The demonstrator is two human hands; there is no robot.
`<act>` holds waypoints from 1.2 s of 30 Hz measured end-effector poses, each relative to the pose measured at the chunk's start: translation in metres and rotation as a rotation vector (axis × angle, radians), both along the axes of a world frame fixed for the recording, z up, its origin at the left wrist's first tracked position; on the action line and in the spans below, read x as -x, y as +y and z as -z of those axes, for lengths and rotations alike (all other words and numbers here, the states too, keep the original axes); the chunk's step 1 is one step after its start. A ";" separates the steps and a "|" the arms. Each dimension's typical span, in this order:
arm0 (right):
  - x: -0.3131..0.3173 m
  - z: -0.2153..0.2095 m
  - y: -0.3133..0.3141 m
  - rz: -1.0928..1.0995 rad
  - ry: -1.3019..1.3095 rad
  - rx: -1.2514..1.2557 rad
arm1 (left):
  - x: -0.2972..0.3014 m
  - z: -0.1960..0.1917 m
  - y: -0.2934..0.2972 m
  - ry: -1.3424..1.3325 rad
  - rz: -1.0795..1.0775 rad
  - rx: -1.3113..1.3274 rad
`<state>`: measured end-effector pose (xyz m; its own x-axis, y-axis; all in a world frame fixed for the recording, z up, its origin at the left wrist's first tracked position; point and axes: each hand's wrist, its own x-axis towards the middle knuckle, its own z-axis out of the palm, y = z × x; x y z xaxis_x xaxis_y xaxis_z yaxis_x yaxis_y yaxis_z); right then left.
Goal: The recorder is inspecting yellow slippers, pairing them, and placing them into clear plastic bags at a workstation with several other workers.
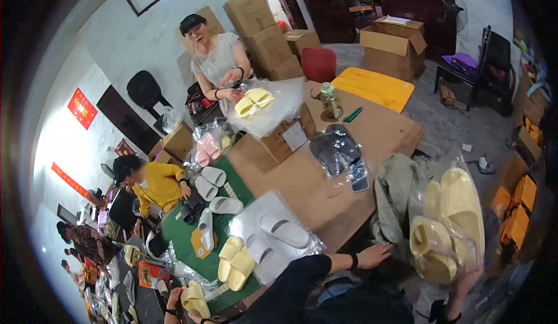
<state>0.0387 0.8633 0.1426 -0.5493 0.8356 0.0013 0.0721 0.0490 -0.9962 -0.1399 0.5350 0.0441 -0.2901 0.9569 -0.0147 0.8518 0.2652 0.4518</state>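
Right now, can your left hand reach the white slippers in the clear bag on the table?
Probably yes. The left hand is empty beside the table edge, and the bagged white slippers lie close by with nothing between them. The right hand grips yellow slippers.

Right hand [465,286] mostly hidden behind bagged yellow slippers [447,231]; grip unclear. Floor clutter [110,289] lower left too small to identify.

Green bottle [331,100], dark slippers [340,149] on table [378,129]; cardboard boxes [392,39]; red chair [319,64].
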 end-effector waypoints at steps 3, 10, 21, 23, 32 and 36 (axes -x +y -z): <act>-0.030 -0.040 0.007 0.096 -0.161 -0.297 | 0.027 0.027 0.062 0.203 0.011 0.016; -0.092 -0.019 0.053 0.177 -0.571 -0.797 | 0.057 0.064 0.132 0.248 -0.103 0.239; -0.070 -0.038 0.014 0.008 -0.647 -0.955 | 0.039 0.041 0.073 0.100 0.158 1.070; -0.028 -0.064 0.003 -0.199 -0.449 -0.863 | 0.014 0.095 0.048 0.334 0.250 0.959; 0.074 -0.069 -0.068 -0.899 0.210 -0.517 | 0.000 0.195 -0.055 0.466 -0.052 -0.029; 0.083 -0.012 -0.067 -1.078 0.059 -0.288 | -0.024 0.151 -0.064 0.291 -0.194 0.020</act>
<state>-0.0443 0.7958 0.1544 -0.9792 -0.1136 0.1679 -0.1941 0.2873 -0.9380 -0.1162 0.4707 -0.1065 -0.4612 0.8839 0.0773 0.8771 0.4410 0.1905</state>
